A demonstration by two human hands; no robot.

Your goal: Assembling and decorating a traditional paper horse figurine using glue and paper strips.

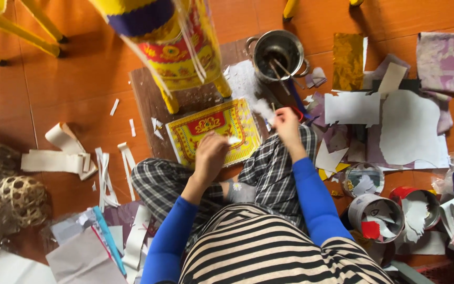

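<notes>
Striped cloth of the person's top fills the near edge, blue sleeves running forward over crossed legs in checked trousers. Left hand (209, 153) rests its fingertips on the yellow and red printed paper sheet (214, 131), which lies flat on a dark wooden board (148, 105) on the orange tiled floor (53, 100), just beyond the knees. Its grip looks narrow, thumb and fingers pinched on a small white scrap at the sheet's near right edge, though blur makes that uncertain. Right hand (286, 123) is raised just right of the sheet, fingers closed on a thin stick with a wisp of white paper (262, 110) at its tip.

Such a sheet would likely handle light and limp, easy to crease or tear; it is best taken by an edge or corner, or pressed flat with the fingertips. Its long axis runs left to right, slightly tilted, the right end farther away.

Beyond the right hand stands a round steel pot (278, 51) holding sticks, and a yellow, red and blue paper figure (172, 50) rises past the sheet.
</notes>
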